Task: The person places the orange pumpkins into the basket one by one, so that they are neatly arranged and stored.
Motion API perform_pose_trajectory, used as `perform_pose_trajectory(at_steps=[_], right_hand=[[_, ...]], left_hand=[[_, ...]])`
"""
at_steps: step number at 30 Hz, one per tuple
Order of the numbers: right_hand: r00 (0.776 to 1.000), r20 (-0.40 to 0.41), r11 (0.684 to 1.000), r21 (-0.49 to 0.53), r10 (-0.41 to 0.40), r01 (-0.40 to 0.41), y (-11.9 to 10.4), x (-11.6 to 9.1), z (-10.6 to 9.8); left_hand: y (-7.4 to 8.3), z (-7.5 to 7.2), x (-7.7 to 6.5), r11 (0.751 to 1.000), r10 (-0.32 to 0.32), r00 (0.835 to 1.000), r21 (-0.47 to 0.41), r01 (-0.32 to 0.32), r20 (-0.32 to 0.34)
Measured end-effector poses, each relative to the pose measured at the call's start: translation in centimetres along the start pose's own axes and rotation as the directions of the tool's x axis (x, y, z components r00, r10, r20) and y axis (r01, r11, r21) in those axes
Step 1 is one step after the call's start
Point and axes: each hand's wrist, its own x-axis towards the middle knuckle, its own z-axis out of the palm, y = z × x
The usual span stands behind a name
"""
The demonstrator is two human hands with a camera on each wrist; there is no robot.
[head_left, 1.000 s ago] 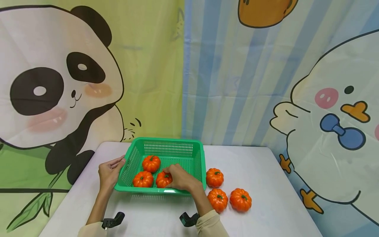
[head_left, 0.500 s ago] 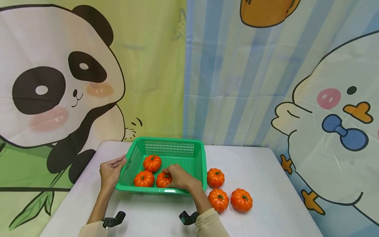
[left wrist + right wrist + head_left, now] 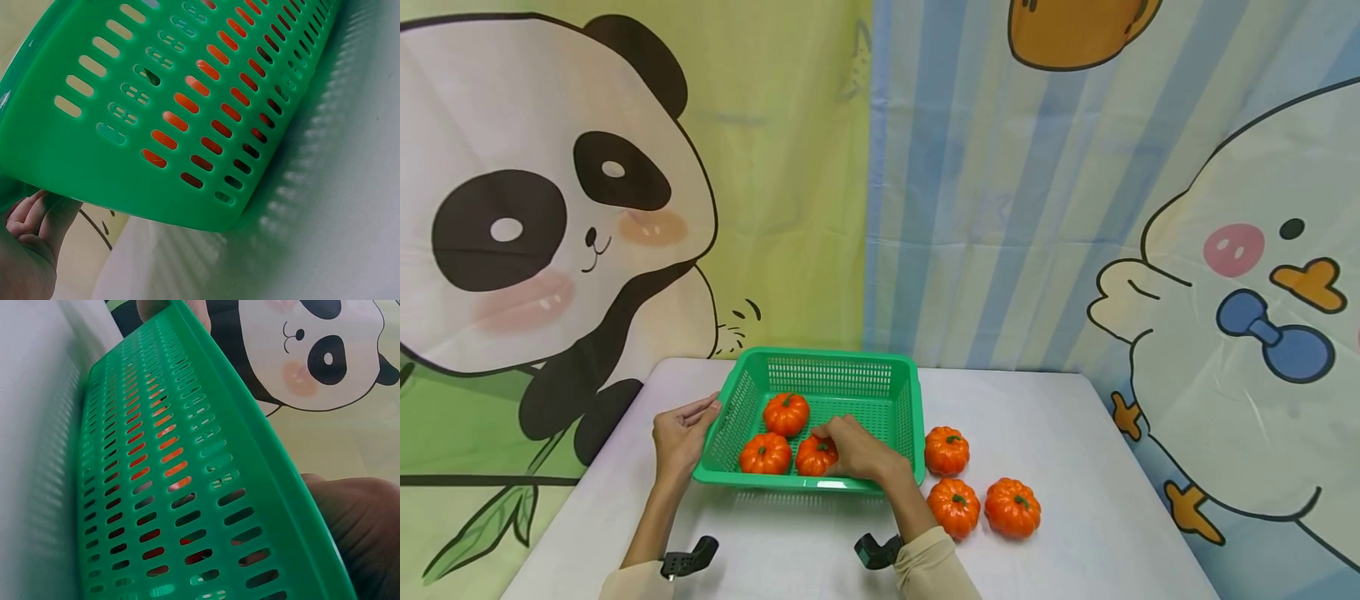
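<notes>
A green slotted plastic basket (image 3: 820, 482) stands on the white table with three small orange pumpkins in its left half. My left hand (image 3: 681, 437) holds the basket's left rim, fingers outside it; the left wrist view shows that hand (image 3: 34, 240) under the rim's corner. Reaching over the front rim, my right hand (image 3: 859, 452) grips the front pumpkin (image 3: 814, 456) from its right side. Beside that one lies another pumpkin (image 3: 765, 454), and a third pumpkin (image 3: 786, 414) sits behind them. In the right wrist view the basket wall hides the fingertips.
Right of the basket, three more pumpkins lie on the table (image 3: 1075, 467): a back pumpkin (image 3: 947, 451), a front pumpkin (image 3: 954, 507) and a right pumpkin (image 3: 1012, 507). A printed curtain (image 3: 970, 208) with a panda and a chick hangs behind.
The view has shifted very slightly. Both hands, the basket and the pumpkins keep their places relative to one another.
</notes>
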Motion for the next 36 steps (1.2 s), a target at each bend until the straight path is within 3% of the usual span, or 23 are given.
perform_pose_trajectory(at_steps=[11,18,27,36], right_hand=[[0.999,0.023,0.999,-0.038,-0.027,0.028,0.3,0.1,-0.1],[1.000,0.021,0.999,-0.049,0.000,0.001,0.2,-0.5,-0.4],[0.995,0.024,0.995,0.019,0.101,-0.101,-0.5,-1.6,-2.2],[0.992,-0.015,0.991,0.059,0.123,-0.122,-0.6,-3.2,-4.5]], left_hand=[[-0.2,0.0,0.0,1.000,-0.007,1.000,0.017,0.007,-0.003],[-0.2,0.0,0.0,1.000,-0.002,1.000,0.004,0.002,-0.008],[-0.1,0.1,-0.1,1.000,0.000,1.000,0.018,0.000,-0.006],[0.0,-0.1,-0.1,0.998,-0.014,1.000,0.057,0.014,-0.006]])
